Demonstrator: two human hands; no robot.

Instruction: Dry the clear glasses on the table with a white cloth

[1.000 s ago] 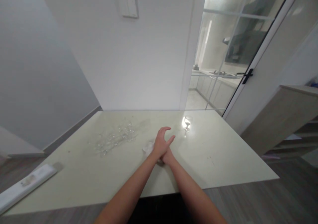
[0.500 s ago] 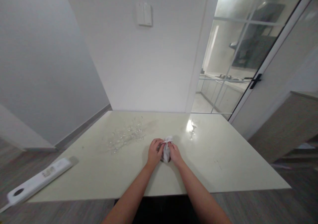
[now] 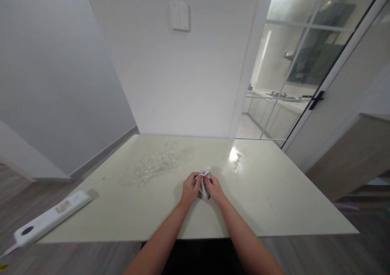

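Between my two hands, close to the table's near edge, is a bunched white-and-grey cloth (image 3: pixel 203 192). My left hand (image 3: pixel 190 186) is closed on its left side, and my right hand (image 3: pixel 215 187) grips the other side, with both thumbs meeting near the top. Whether anything lies inside the folds cannot be seen. Farther off to the right stands a clear stemmed glass (image 3: pixel 237 158) beside a bright reflection. A group of several clear glasses (image 3: pixel 155 166) is on the table left of my hands; their outlines blur together.
The pale glossy table (image 3: pixel 292 202) reaches to the wall at the back. A white power strip (image 3: pixel 51 218) with a cord lies at its left corner. Behind, at the right, is a glass-paned door with a black handle (image 3: pixel 317 100); a wall switch (image 3: pixel 180 16) is above.
The cloth has shifted in my fingers, its top gathered more tightly and its folds lying differently. Both hands stay in nearly the same place; the view has moved slightly.
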